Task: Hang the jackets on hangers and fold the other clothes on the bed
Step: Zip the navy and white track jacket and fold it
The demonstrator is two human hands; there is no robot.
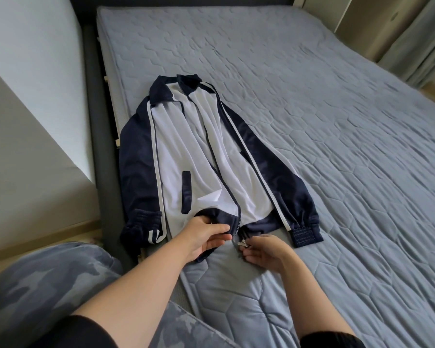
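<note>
The bed fills most of the view, covered by a grey-blue quilted mattress pad with a hexagon stitch pattern, lightly creased. A dark bed frame runs along its left edge, against a pale wall. Curtains hang at the far right corner. A grey camouflage-patterned cloth occupies the lower left foreground.

The jacket lies flat on the left half of the bed, collar away from the viewer, hem nearest. It is navy and white, with white stripes down navy sleeves, ribbed cuffs and a dark-trimmed pocket. The front is unzipped and slightly parted.

The left hand pinches the navy hem beside the zip. The right hand is half curled, fingertips at the metal zipper pull.
</note>
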